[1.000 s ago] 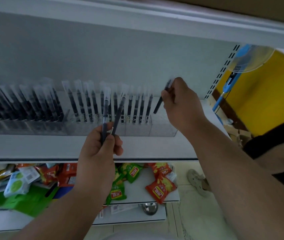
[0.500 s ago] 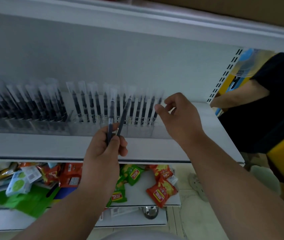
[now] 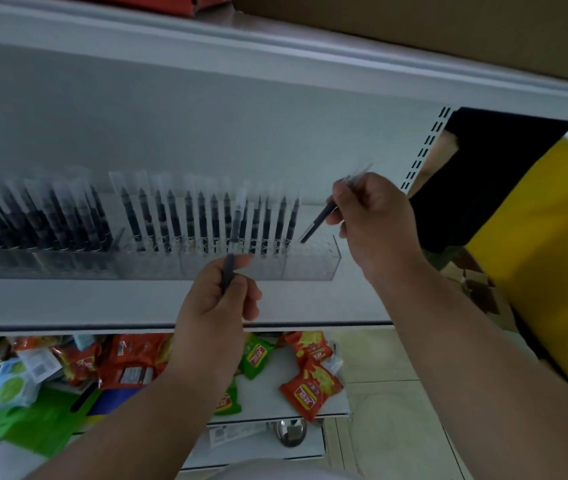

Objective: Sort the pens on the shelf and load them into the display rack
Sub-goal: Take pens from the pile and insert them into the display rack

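My right hand pinches one black pen with a clear cap, held at a slant so its dark lower end hangs just above the open right-end compartment of the clear display rack. My left hand is curled round a second pen, which stands nearly upright in front of the rack's middle section; motion blur keeps me from telling whether that fist holds more than one. The rack sits on the white shelf, toward its back, and runs from the left edge of my view to just left of my right hand. Its slots hold a row of loaded pens, all black with clear caps up, those on the far left leaning and badly blurred. The rightmost compartment looks unfilled from here. On the lower shelf beneath lie red and green snack packets. At the right, past the slotted upright, I see a person in black beside something yellow.
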A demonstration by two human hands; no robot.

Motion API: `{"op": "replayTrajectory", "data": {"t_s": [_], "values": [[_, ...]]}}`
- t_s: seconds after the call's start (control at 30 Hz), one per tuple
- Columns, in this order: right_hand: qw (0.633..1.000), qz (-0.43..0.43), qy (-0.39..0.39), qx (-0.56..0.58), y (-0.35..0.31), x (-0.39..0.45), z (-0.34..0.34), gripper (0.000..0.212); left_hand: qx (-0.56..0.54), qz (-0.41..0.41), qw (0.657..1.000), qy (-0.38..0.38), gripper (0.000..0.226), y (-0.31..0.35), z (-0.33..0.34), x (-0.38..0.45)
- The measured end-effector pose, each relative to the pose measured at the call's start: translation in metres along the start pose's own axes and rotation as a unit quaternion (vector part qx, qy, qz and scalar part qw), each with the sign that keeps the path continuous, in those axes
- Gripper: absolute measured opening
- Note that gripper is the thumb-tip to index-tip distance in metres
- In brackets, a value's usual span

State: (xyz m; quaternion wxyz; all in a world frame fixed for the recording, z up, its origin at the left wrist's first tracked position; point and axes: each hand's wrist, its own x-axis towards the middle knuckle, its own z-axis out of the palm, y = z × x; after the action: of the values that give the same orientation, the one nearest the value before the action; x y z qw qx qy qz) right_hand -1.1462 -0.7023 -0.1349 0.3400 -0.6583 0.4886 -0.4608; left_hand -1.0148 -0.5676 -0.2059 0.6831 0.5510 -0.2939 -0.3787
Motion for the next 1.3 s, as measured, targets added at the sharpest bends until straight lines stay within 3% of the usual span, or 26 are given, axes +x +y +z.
{"op": "replayTrajectory", "data": {"t_s": [0.23, 0.4, 0.7, 0.87, 0.97, 1.03, 1.13, 1.3], "values": [[0.989, -0.083, -0.038, -0.117, 0.006, 0.009, 0.010, 0.017, 0.001, -0.005, 1.000, 0.001, 0.029, 0.000, -0.002, -0.004], [0.976, -0.122, -0.016, -0.182, 0.001, 0.012, 0.010, 0.020, -0.012, -0.010, 1.000, 0.009, 0.029, 0.000, -0.008, -0.006], [0.969, -0.062, -0.101, -0.217, 0.020, 0.012, 0.022, 0.020, -0.008, -0.005, 1.000, 0.016, 0.029, -0.003, -0.011, -0.008], [0.966, -0.028, -0.098, -0.238, 0.026, 0.006, 0.019, 0.024, -0.010, -0.012, 1.000, 0.012, 0.029, -0.002, -0.010, -0.006], [0.972, -0.062, -0.050, -0.220, 0.018, -0.005, 0.012, 0.025, -0.003, -0.007, 1.000, 0.008, 0.029, -0.001, -0.006, -0.004], [0.980, -0.054, -0.081, -0.172, 0.005, -0.013, 0.012, 0.023, 0.024, 0.000, 1.000, -0.002, 0.030, -0.002, -0.001, -0.002], [0.984, 0.016, -0.173, -0.047, -0.012, -0.021, 0.018, 0.026, 0.061, -0.001, 0.997, -0.043, 0.031, -0.003, 0.011, -0.002], [0.975, 0.109, -0.182, 0.061, -0.010, -0.020, 0.013, 0.019, 0.118, 0.011, 0.989, -0.094, 0.031, -0.008, 0.022, -0.003]]}}
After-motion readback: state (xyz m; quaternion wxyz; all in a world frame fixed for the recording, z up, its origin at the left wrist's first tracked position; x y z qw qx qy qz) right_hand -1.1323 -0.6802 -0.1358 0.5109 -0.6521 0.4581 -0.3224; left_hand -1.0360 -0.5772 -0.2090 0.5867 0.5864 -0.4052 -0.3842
